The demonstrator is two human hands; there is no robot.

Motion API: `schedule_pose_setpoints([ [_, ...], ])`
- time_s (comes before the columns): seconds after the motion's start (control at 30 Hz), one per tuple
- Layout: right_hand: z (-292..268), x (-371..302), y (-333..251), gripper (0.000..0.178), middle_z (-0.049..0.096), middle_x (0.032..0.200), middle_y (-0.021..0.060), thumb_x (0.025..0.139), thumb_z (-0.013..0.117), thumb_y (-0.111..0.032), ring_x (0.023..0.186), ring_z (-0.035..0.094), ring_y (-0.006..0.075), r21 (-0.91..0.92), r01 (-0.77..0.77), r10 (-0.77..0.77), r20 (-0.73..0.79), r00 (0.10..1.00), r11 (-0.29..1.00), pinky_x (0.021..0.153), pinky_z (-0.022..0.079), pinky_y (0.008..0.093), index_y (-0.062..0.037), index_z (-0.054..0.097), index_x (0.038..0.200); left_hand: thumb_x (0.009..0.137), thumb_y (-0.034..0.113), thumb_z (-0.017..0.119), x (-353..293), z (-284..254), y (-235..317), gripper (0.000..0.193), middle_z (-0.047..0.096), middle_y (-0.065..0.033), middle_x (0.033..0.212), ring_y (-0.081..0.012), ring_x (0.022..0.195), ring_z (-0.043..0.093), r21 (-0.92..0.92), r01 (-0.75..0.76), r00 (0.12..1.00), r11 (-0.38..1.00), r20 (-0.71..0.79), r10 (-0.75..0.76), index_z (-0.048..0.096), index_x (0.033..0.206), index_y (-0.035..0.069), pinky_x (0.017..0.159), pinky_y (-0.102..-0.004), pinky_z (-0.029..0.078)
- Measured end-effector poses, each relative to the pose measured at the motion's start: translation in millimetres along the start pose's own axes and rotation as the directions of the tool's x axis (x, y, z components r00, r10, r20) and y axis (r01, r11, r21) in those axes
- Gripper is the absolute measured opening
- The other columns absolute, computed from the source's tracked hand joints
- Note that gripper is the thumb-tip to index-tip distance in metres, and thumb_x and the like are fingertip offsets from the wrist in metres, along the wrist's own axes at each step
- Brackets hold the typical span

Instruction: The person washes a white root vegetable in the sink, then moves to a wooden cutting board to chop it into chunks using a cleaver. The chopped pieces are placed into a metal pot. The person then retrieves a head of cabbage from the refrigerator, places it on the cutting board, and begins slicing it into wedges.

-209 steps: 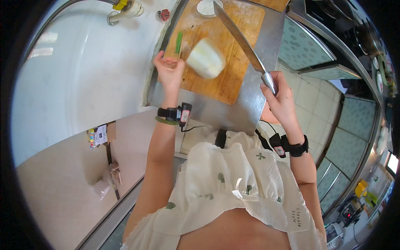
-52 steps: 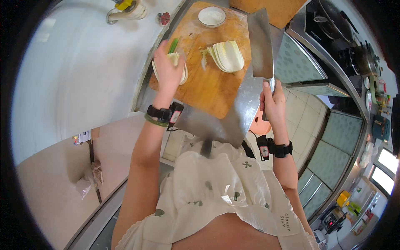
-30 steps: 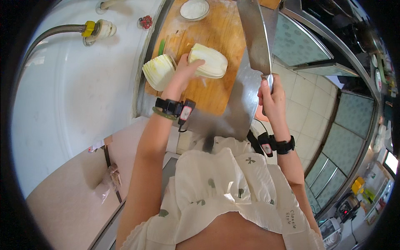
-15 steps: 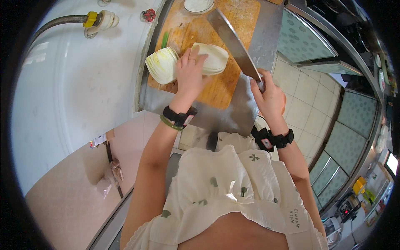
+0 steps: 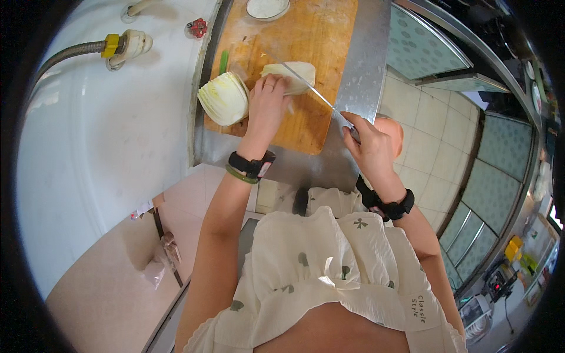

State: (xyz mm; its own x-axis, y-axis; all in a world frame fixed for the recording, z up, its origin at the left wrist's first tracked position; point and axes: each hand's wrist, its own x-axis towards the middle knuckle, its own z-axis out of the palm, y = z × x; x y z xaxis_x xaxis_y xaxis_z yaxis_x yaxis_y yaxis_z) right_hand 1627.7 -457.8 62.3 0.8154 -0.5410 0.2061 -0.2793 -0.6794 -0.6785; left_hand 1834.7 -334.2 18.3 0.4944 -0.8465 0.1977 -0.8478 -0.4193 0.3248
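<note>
My right hand point(image 5: 372, 150) is wrapped round the handle of a cleaver point(image 5: 321, 96). The blade is turned edge-down, so only its thin spine shows, and it crosses over a flat pale piece of napa cabbage point(image 5: 303, 72). Curled fingers of my left hand point(image 5: 268, 106) press on the near left end of that piece, left of the blade. Beside this hand, on its left, lies a larger cut block of napa cabbage point(image 5: 223, 99) with layered yellow-white leaves. Both rest on a wooden cutting board point(image 5: 312, 132). Whether the blade touches the cabbage cannot be seen.
A white-filled bowl point(image 5: 268, 8) stands at the board's far end, and a green strip point(image 5: 223, 62) lies by its left edge. The metal counter point(image 5: 368, 65) borders the board. At left are a white wall point(image 5: 118, 117), a hose point(image 5: 76, 53) and a red valve knob point(image 5: 196, 27).
The cleaver has come down and left from its raised, flat-side-showing position, over the cabbage piece. My right hand has moved slightly down and left; my left hand stays on the piece.
</note>
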Motion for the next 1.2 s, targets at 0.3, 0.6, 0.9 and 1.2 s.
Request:
schedule_pose_setpoints([
  [0.3, 6.3, 8.2, -2.0, 0.023, 0.062, 0.073, 0.0088, 0.08, 0.065, -0.011, 0.052, 0.059, 0.0279, -0.056, -0.029, 0.031, 0.037, 0.999, 0.998, 0.046, 0.047, 0.0367, -0.0089, 0.058, 0.102, 0.074, 0.006, 0.067, 3.6, -0.3, 0.0, 0.035, 0.053, -0.0143, 0.113, -0.0352, 0.104, 0.047, -0.006, -0.003, 1.0, 1.0, 0.022, 0.003, 0.056, 0.107, 0.002, 0.091, -0.0422, 0.041],
  [0.6, 26.5, 42.4, -7.4, 0.019, 0.064, 0.072, 0.0131, 0.086, 0.06, -0.015, 0.059, 0.062, 0.0288, -0.198, -0.056, 0.091, 0.172, 0.981, 0.979, 0.05, 0.048, 0.0377, -0.0084, 0.057, 0.103, 0.073, 0.005, 0.068, 5.5, -0.3, 3.6, 0.037, 0.053, -0.0117, 0.112, -0.0346, 0.1, 0.048, 0.012, -0.011, 1.0, 1.0, 0.012, 0.011, 0.057, 0.109, 0.006, 0.087, -0.042, 0.044],
  [0.9, 11.9, 46.1, -15.6, 0.024, 0.064, 0.069, 0.0138, 0.085, 0.062, -0.019, 0.06, 0.062, 0.031, -0.038, -0.003, 0.005, 0.066, 0.998, 0.999, 0.05, 0.048, 0.0393, -0.0071, 0.058, 0.105, 0.075, 0.007, 0.066, 1.8, -1.2, 2.2, 0.036, 0.054, -0.0112, 0.112, -0.0337, 0.105, 0.049, 0.011, -0.045, 0.999, 0.999, -0.005, 0.045, 0.056, 0.109, 0.007, 0.09, -0.0413, 0.044],
  [1.2, -28.0, 26.0, -8.3, 0.02, 0.051, 0.055, 0.0159, 0.087, 0.061, -0.017, 0.049, 0.054, 0.0339, 0.118, -0.221, 0.216, 0.055, 0.975, 0.968, 0.046, 0.041, 0.04, -0.0041, 0.057, 0.101, 0.075, -0.004, 0.053, 18.8, -26.6, -21.1, 0.04, 0.054, -0.0087, 0.126, -0.0299, 0.121, 0.045, 0.183, -0.239, 0.97, 0.954, -0.009, 0.245, 0.059, 0.111, 0.011, 0.1, -0.043, 0.034],
])
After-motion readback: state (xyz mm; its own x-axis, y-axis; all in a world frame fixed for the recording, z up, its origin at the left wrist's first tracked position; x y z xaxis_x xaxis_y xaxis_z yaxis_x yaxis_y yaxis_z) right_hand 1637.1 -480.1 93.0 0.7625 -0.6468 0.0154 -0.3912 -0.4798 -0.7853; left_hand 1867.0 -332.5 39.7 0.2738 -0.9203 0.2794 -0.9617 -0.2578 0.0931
